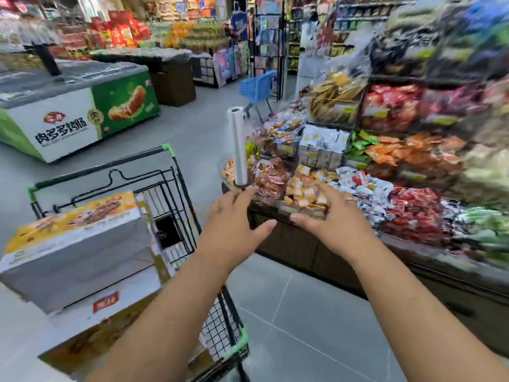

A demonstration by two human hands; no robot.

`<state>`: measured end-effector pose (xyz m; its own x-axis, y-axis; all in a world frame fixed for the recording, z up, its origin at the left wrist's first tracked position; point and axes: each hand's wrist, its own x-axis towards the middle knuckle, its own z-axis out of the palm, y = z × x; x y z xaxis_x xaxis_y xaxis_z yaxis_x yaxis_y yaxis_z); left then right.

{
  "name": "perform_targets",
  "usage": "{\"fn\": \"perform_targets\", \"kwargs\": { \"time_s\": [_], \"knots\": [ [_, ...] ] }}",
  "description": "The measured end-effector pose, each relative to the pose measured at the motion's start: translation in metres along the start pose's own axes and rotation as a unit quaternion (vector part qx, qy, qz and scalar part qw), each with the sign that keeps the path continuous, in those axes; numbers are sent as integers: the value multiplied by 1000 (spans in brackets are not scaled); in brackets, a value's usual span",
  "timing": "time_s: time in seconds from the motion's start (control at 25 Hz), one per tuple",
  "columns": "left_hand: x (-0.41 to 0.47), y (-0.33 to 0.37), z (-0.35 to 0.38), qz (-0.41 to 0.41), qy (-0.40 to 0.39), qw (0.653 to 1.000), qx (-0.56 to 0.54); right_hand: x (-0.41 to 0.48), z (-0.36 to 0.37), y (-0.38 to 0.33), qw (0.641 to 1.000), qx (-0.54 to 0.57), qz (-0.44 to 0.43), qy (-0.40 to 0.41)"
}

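Both my arms reach forward toward a snack display. My left hand (pixel 234 219) has its fingers spread and straight, near the foot of an upright roll of plastic bags (pixel 237 144) at the display's corner. My right hand (pixel 330 213) is flat with fingers extended over a clear bin of small yellow and white wrapped snacks (pixel 305 191), touching or just above them. Neither hand grips anything. A ring shows on my right hand.
A black wire shopping cart (pixel 176 188) with green corners stands at my left, carrying two large boxes (pixel 77 244). Bins of packaged snacks (pixel 413 210) fill the dark display at right. A chest freezer (pixel 68 111) and a blue cart (pixel 259 84) stand across the grey tiled aisle.
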<state>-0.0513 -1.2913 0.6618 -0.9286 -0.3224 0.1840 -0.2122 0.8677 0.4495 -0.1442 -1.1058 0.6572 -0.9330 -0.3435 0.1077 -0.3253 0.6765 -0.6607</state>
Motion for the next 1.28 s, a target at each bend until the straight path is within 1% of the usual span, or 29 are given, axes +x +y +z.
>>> {"fn": "perform_targets", "kwargs": {
  "time_s": [0.12,0.2,0.32,0.44,0.52,0.64,0.76,0.92,1.08,1.16,1.28],
  "knots": [
    [4,91,45,38,-16,999,-22,-20,-74,72,999,-6,31,29],
    [4,146,75,75,-24,996,-32,-31,-117,114,997,-30,42,49],
    [8,232,125,139,-64,987,-39,-54,-185,182,993,-35,80,82],
    [12,317,166,192,-117,973,-51,-81,-249,250,982,3,139,128],
    [14,363,187,228,-129,963,-58,-97,-279,286,973,-6,171,153],
    [16,440,227,298,-160,938,-81,-127,-322,343,952,-15,238,194],
    [20,517,275,369,-207,901,-97,-159,-357,396,921,-36,302,242],
    [20,614,338,448,-261,846,-122,-194,-401,456,866,-40,392,307],
    [6,725,397,539,-326,767,-123,-233,-447,508,788,-47,473,391],
    [-14,775,420,585,-347,722,-128,-260,-464,527,745,-46,507,432],
    [-57,838,452,633,-380,658,-144,-308,-480,553,682,-42,550,480]
  ]
}}
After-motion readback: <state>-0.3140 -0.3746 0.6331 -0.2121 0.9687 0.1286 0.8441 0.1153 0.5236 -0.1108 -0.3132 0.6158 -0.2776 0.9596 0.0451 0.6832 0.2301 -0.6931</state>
